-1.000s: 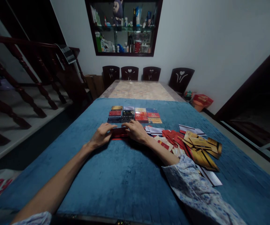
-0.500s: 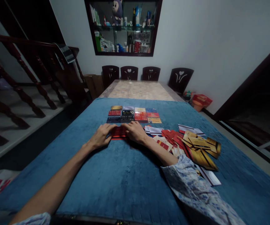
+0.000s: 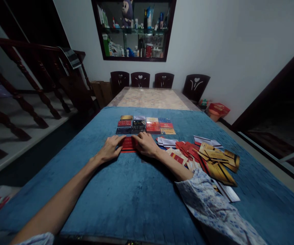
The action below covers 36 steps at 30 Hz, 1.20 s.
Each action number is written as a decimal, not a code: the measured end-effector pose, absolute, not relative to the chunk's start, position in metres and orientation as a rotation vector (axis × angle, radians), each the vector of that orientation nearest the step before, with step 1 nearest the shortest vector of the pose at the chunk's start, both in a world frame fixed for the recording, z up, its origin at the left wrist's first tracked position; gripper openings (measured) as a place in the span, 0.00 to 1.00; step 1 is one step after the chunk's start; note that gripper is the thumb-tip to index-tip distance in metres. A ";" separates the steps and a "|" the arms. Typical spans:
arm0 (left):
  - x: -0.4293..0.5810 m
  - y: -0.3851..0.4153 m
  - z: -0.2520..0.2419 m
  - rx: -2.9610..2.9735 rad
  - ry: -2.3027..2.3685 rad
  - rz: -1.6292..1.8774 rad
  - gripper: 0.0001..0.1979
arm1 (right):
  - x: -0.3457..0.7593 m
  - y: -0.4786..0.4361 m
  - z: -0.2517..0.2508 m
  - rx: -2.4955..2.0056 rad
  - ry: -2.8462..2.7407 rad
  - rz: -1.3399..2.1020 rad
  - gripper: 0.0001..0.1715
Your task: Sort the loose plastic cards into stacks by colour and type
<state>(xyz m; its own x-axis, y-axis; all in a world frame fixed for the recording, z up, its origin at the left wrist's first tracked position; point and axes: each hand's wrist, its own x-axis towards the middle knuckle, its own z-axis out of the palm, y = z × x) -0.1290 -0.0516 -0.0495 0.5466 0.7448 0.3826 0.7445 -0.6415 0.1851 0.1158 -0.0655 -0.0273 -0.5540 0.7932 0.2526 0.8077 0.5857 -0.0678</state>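
A red card [image 3: 128,145] with a dark stripe lies on the blue cloth, between my two hands. At its left edge, my left hand [image 3: 109,148] grips it with curled fingers. My right hand [image 3: 147,144] pinches the right side and covers part of that end. Just beyond my fingertips are cards laid in rows, among them a dark blue card [image 3: 123,130], a black card [image 3: 138,129], a red stack [image 3: 153,128] and a yellow card [image 3: 167,131]. Right of my right forearm spreads a loose pile of red cards [image 3: 187,148], gold cards [image 3: 217,156] and white cards [image 3: 169,142].
The blue cloth [image 3: 116,197] covers the near part of the long table, with bare stone top [image 3: 149,98] beyond. Dark chairs [image 3: 140,80] stand at the far end. A wooden railing [image 3: 26,98] runs along the left, and a red bag [image 3: 219,109] sits right of the table.
Both hands and the red card stay in nearly the same place. The card's red face and dark stripe show a little more clearly now.
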 end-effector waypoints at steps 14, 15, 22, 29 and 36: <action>-0.129 -0.051 -0.050 2.727 1.298 0.746 0.28 | 0.118 -0.064 -0.024 -1.322 -2.585 -0.079 0.30; -0.129 -0.051 -0.050 2.726 1.298 0.741 0.28 | 0.118 -0.064 -0.024 -1.328 -2.586 -0.087 0.30; -0.126 -0.049 -0.051 2.733 1.282 0.724 0.28 | 0.120 -0.066 -0.017 -1.369 -2.594 -0.145 0.28; -0.115 -0.042 -0.043 2.784 1.265 0.644 0.28 | 0.127 -0.063 -0.004 -1.457 -2.612 -0.145 0.29; -0.103 -0.035 -0.030 2.807 1.257 0.642 0.27 | 0.137 -0.059 0.010 -1.495 -2.610 -0.168 0.27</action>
